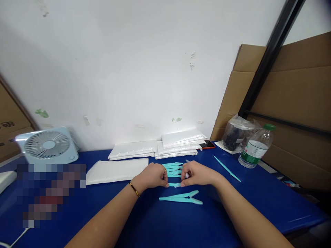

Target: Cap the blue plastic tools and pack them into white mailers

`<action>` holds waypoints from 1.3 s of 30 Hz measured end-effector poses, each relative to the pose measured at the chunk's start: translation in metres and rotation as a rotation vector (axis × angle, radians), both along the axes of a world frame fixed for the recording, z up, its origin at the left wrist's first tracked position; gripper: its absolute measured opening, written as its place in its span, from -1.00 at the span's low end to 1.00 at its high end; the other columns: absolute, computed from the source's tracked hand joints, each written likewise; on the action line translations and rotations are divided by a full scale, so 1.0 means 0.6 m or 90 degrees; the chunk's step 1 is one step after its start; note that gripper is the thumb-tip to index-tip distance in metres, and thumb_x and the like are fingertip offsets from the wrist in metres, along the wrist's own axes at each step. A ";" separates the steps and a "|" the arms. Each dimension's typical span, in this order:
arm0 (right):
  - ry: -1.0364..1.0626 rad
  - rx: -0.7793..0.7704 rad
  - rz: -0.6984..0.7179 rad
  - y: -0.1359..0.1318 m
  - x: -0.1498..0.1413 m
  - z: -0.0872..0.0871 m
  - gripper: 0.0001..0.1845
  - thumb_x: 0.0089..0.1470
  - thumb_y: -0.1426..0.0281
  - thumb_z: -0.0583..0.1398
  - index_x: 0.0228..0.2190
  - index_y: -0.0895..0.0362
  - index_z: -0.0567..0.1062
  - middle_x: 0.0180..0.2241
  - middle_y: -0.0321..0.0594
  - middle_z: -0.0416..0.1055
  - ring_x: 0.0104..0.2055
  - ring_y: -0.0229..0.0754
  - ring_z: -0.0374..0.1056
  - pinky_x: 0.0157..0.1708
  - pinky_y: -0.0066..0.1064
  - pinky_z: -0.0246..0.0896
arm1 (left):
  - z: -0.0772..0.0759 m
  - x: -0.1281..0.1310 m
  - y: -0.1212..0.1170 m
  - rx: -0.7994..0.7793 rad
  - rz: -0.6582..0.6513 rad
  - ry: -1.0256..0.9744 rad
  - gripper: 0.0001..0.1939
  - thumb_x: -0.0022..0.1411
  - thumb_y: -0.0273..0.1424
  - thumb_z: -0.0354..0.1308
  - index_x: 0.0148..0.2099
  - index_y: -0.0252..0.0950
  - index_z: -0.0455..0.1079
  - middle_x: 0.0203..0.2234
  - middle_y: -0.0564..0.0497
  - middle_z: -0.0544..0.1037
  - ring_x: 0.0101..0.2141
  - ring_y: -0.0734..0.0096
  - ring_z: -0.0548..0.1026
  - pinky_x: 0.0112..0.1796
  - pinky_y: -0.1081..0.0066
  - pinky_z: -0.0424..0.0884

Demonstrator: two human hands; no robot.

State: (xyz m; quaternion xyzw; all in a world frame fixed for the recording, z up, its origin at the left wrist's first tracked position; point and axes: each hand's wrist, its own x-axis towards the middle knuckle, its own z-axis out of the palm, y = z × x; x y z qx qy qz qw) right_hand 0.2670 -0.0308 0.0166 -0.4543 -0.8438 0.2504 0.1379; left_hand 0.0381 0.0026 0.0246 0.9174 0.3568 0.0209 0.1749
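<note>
Both my hands rest on the blue table (144, 220), fingers curled. My left hand (153, 176) and my right hand (197, 174) pinch the two ends of one small light-blue plastic piece (175, 185) between them. Behind that piece lies a small pile of several similar light-blue pieces (173, 168). Just in front of my hands lies a longer light-blue clip-like piece (182, 197), flat on the table. A single thin light-blue strip (227, 168) lies apart to the right.
White padded envelopes lie flat (116, 171) and in stacks (178, 144) at the back. A small fan (48, 146) stands at left. A phone (207, 144), a plastic bag (236, 134) and a water bottle (254, 147) sit at right, before cardboard (297, 100).
</note>
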 end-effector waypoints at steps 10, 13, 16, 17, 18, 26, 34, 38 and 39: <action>0.003 0.033 -0.185 0.020 0.044 0.004 -0.78 -0.13 0.26 0.26 -0.48 0.18 0.55 -0.54 -0.28 0.40 -0.51 -0.31 0.23 -0.55 -0.52 0.00 | -0.014 0.007 0.018 0.172 0.107 -0.082 -0.81 0.00 -0.19 0.24 -0.36 -0.18 0.47 -0.42 0.09 0.48 -0.38 0.40 0.41 -0.36 0.44 0.15; -0.017 -0.043 -0.127 0.011 0.057 0.015 -0.71 -0.22 0.21 0.31 -0.45 0.17 0.56 -0.57 -0.32 0.38 -0.52 -0.31 0.22 -0.56 -0.53 0.00 | -0.009 0.011 0.008 0.141 0.089 -0.091 -0.74 -0.04 -0.14 0.25 -0.33 -0.18 0.47 -0.41 0.09 0.48 -0.39 0.41 0.42 -0.37 0.45 0.16; -0.078 -0.144 0.002 0.001 0.046 0.014 -0.65 -0.30 0.19 0.34 -0.44 0.16 0.56 -0.58 -0.35 0.35 -0.54 -0.34 0.21 -0.58 -0.55 0.00 | 0.000 0.019 -0.010 0.081 0.039 -0.067 -0.76 0.01 -0.13 0.21 -0.38 -0.18 0.49 -0.46 0.09 0.49 -0.43 0.44 0.42 -0.43 0.48 0.15; -0.104 -0.162 0.026 -0.001 0.039 0.012 -0.66 -0.30 0.20 0.34 -0.44 0.16 0.55 -0.58 -0.36 0.34 -0.56 -0.35 0.19 -0.59 -0.55 -0.01 | 0.002 0.021 -0.016 0.058 0.021 -0.060 -0.74 0.00 -0.11 0.20 -0.39 -0.18 0.49 -0.47 0.09 0.50 -0.44 0.45 0.42 -0.45 0.49 0.15; -0.126 -0.170 0.039 -0.002 0.032 0.008 -0.68 -0.28 0.21 0.33 -0.44 0.15 0.55 -0.59 -0.37 0.33 -0.57 -0.37 0.18 -0.60 -0.56 -0.03 | 0.003 0.024 -0.022 0.039 0.003 -0.054 -0.71 -0.01 -0.08 0.20 -0.38 -0.18 0.49 -0.48 0.09 0.50 -0.45 0.45 0.42 -0.47 0.49 0.14; -0.103 -0.053 0.012 0.003 0.031 0.006 -0.88 -0.15 0.36 0.26 -0.50 0.17 0.51 -0.52 -0.33 0.35 -0.51 -0.35 0.19 -0.54 -0.55 -0.01 | -0.003 0.022 -0.014 0.091 0.008 0.020 -0.85 0.01 -0.24 0.23 -0.41 -0.21 0.48 -0.48 0.08 0.52 -0.44 0.41 0.43 -0.44 0.46 0.15; -0.021 -0.001 -0.124 -0.001 0.055 0.030 -0.80 -0.16 0.29 0.25 -0.48 0.17 0.54 -0.55 -0.28 0.40 -0.53 -0.30 0.22 -0.56 -0.52 0.01 | 0.010 0.020 -0.026 0.074 0.017 -0.025 -0.59 -0.15 -0.02 0.27 -0.31 -0.18 0.47 -0.38 0.06 0.49 -0.38 0.37 0.44 -0.44 0.47 0.18; -0.076 -0.133 0.005 -0.017 0.043 0.033 -0.70 -0.25 0.18 0.32 -0.48 0.15 0.57 -0.62 -0.35 0.35 -0.58 -0.34 0.17 -0.62 -0.53 -0.04 | 0.001 0.042 -0.061 -0.008 -0.041 0.019 -0.75 -0.09 -0.13 0.28 -0.40 -0.17 0.48 -0.50 0.11 0.51 -0.45 0.41 0.43 -0.54 0.48 0.11; -0.090 -0.168 0.035 -0.019 0.039 0.032 -0.66 -0.30 0.16 0.34 -0.47 0.14 0.57 -0.62 -0.36 0.35 -0.59 -0.35 0.16 -0.63 -0.54 -0.05 | -0.002 0.046 -0.065 -0.010 -0.031 0.031 -0.80 -0.06 -0.17 0.27 -0.42 -0.18 0.47 -0.52 0.11 0.51 -0.46 0.41 0.42 -0.55 0.48 0.10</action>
